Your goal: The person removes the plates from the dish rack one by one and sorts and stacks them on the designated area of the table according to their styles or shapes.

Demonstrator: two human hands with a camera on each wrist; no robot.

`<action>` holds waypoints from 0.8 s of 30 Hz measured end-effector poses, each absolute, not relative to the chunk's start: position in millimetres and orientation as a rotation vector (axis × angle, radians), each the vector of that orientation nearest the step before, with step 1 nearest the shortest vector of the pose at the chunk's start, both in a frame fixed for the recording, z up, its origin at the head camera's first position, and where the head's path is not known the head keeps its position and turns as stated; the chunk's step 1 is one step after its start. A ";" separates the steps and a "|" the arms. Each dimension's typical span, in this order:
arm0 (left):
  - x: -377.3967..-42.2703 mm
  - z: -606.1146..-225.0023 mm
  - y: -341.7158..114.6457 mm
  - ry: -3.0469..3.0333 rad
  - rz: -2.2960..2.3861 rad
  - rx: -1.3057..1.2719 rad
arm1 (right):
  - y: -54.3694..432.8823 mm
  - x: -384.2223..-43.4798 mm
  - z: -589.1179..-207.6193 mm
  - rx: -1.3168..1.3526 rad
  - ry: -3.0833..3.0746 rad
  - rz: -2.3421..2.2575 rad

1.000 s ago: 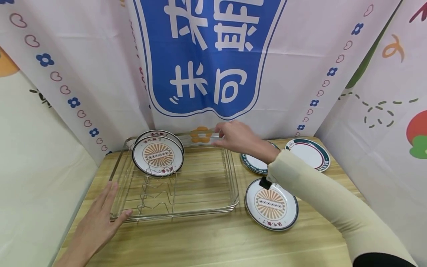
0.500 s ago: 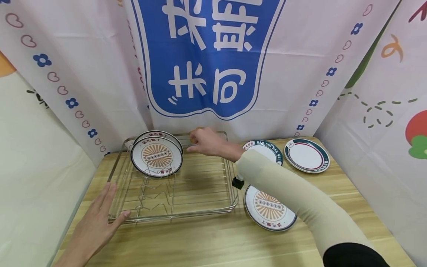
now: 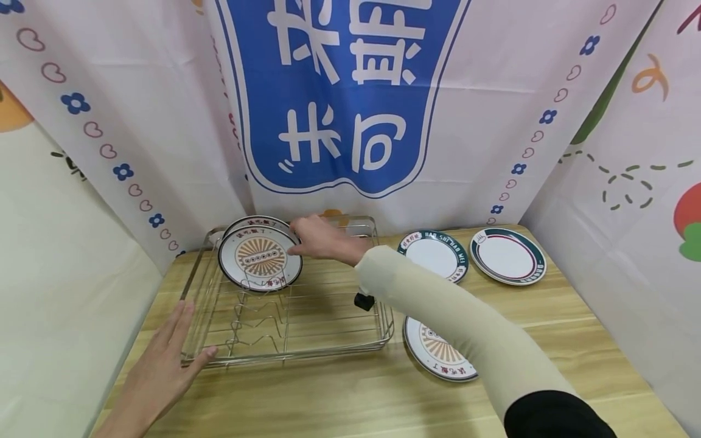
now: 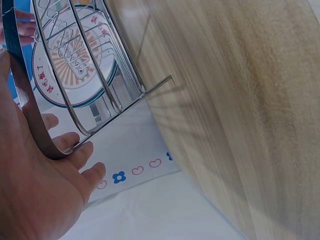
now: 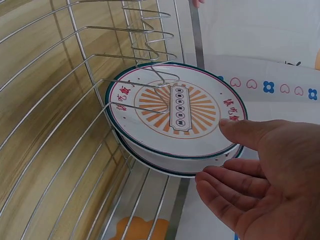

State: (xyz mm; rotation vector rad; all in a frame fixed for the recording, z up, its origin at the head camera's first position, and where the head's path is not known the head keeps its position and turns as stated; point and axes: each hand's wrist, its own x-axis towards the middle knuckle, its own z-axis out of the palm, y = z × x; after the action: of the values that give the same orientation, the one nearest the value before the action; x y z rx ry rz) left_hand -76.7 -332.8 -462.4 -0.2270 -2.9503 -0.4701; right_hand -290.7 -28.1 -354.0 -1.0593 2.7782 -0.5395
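A wire dish rack [image 3: 334,350] stands on the table. Two white plates with orange sunburst centres lean upright, one behind the other, at its back left: the front plate [image 3: 260,258] and the rear plate [image 3: 257,220]. At their right rim is my right hand [image 3: 323,238]. In the right wrist view its thumb [image 5: 250,132] lies over the front plate's face, and its fingers [image 5: 235,192] extend beside the rims. My left hand [image 3: 159,365] rests against the rack's near left corner, fingers fairly straight along the side; in the left wrist view the flat metal frame [image 4: 37,127] crosses it.
Right of the rack, a sunburst plate [image 3: 438,353] lies flat, partly hidden by my right sleeve [image 3: 438,310]. Two green-rimmed plates, a nearer one [image 3: 432,255] and a farther one [image 3: 509,257], lie behind it. Printed cloth [image 3: 471,121] hangs around the table [image 3: 339,401].
My right hand has moved left along the back of the rack to the rim of the leaning plates. My left hand and the plates stay in place.
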 end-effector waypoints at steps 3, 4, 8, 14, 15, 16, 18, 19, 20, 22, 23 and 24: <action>-76.7 -462.7 -332.7 -2.953 -0.470 -0.226 | -35.1 -293.9 -358.5 -1.047 2.770 -0.558; -76.7 -462.8 -332.6 -2.953 -0.470 -0.225 | -37.5 -295.2 -360.5 -1.044 2.765 -0.566; -76.5 -462.3 -332.9 -2.949 -0.473 -0.220 | -46.7 -299.8 -367.6 -1.003 2.740 -0.609; -76.3 -462.3 -332.7 -2.939 -0.466 -0.225 | -54.7 -305.2 -378.5 -0.919 2.717 -0.678; -76.4 -462.3 -332.6 -2.937 -0.464 -0.225 | -55.7 -306.2 -380.4 -0.914 2.721 -0.682; -76.5 -462.3 -332.5 -2.935 -0.464 -0.227 | -56.5 -307.1 -382.4 -0.911 2.724 -0.688; -76.4 -462.5 -332.2 -2.938 -0.463 -0.224 | -58.1 -308.4 -386.0 -0.895 2.738 -0.690; -76.5 -462.7 -332.1 -2.940 -0.461 -0.224 | -58.6 -309.0 -387.5 -0.886 2.744 -0.688; -76.7 -462.9 -332.0 -2.943 -0.461 -0.223 | -59.1 -309.4 -389.0 -0.871 2.746 -0.696; -76.9 -463.1 -332.1 -2.944 -0.462 -0.224 | -60.1 -310.2 -391.5 -0.846 2.746 -0.709; -77.0 -463.2 -332.2 -2.945 -0.461 -0.223 | -60.7 -310.6 -392.7 -0.832 2.746 -0.719; -77.1 -463.4 -332.4 -2.945 -0.460 -0.222 | -61.0 -310.7 -393.3 -0.824 2.745 -0.733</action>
State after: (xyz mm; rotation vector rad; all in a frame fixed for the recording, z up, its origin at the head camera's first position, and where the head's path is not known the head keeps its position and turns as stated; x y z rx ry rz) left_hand -77.1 -332.4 -463.4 -0.2216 -2.9449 -0.4598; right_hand -310.7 -61.0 -393.3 -0.8238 2.7448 -0.7329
